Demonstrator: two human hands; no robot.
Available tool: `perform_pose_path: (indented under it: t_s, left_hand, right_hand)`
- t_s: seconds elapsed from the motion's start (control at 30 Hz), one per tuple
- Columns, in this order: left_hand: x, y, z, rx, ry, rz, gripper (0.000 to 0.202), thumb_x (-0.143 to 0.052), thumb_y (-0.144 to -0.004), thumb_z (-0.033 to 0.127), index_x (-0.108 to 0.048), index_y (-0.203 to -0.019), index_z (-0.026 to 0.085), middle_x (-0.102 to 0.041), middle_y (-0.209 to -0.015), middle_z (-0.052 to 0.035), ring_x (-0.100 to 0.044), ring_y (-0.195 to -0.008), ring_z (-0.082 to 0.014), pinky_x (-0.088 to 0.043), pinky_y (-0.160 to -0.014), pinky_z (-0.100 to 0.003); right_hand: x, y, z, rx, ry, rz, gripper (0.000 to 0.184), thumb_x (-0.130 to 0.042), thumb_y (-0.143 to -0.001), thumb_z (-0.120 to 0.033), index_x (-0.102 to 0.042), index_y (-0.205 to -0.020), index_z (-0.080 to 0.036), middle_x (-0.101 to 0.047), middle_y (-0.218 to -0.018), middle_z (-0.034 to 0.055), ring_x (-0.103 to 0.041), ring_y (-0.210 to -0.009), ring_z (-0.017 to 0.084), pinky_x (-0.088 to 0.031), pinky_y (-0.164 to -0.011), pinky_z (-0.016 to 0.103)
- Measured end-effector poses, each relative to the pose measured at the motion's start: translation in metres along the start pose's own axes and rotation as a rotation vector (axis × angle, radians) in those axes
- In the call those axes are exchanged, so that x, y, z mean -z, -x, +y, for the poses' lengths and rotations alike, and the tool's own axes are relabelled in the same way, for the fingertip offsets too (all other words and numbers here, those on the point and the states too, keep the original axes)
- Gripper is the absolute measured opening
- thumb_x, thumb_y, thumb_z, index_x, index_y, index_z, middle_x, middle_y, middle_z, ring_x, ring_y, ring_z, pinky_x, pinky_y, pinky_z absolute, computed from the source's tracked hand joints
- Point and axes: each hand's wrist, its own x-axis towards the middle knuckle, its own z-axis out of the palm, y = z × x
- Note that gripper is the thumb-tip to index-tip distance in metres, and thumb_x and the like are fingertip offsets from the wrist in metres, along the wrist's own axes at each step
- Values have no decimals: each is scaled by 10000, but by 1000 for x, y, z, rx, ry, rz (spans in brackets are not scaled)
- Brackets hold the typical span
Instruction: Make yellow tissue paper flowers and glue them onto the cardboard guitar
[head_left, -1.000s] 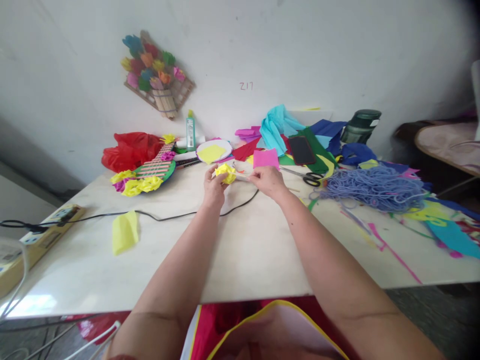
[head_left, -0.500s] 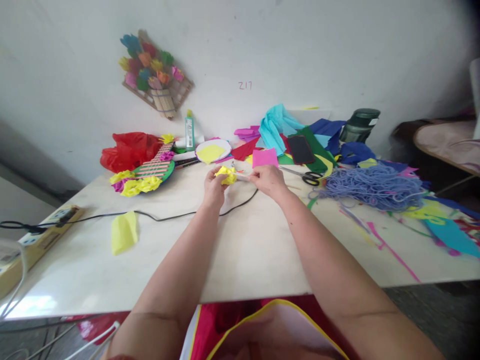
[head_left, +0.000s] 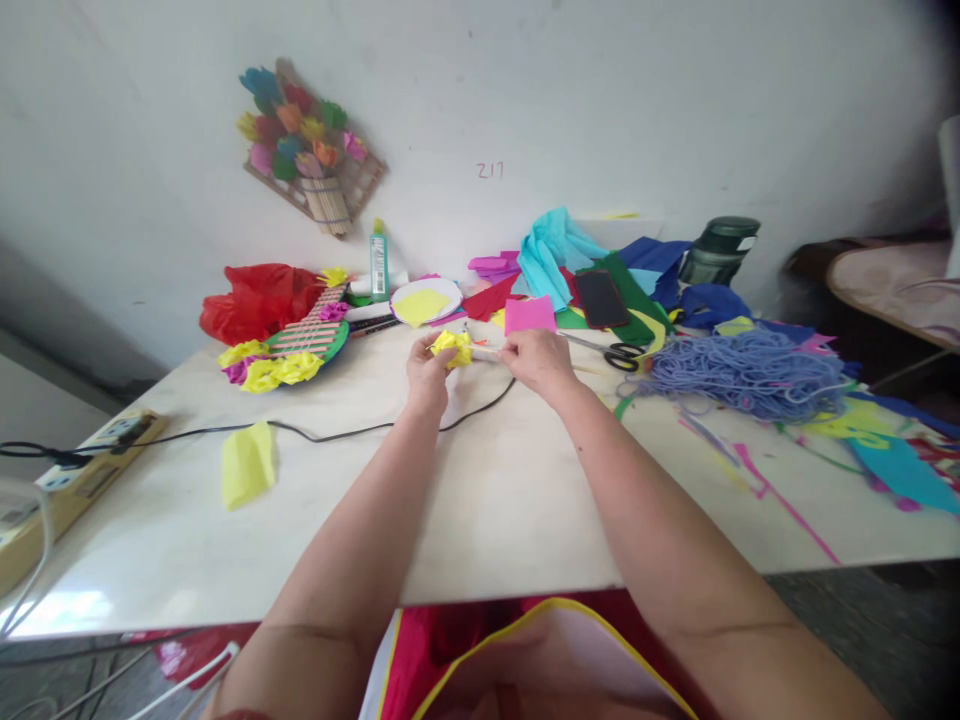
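Left hand [head_left: 428,370]: pinching crumpled yellow paper [head_left: 452,348], partly covered. Right hand [head_left: 537,362]: pinching slim pale stick [head_left: 487,350], join with paper indistinct.

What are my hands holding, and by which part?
Left hand: the crumpled yellow paper flower, by its side. Right hand: the thin pale stick, close to the flower.

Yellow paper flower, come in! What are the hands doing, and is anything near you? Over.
Left hand holding the yellow paper flower. Right hand pinching a thin pale stick beside it. Nearby: black cord on the table.
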Motion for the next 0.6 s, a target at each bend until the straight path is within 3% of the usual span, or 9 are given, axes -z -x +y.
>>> perform_pose_path:
  t_s: [0.6]
  left_hand:
    - [-1,0,-3,-67,-72,56,412,-716,-481,195,-555,-860,187,-633,-759,10,-624,-685,-146,-498,-660,-271]
  right_hand:
    - [5,6,-10,73,142,3,248,-498,-893,-258,-730,-960,-199,-741,-978,84,-664,-900,224,-392,-661,285]
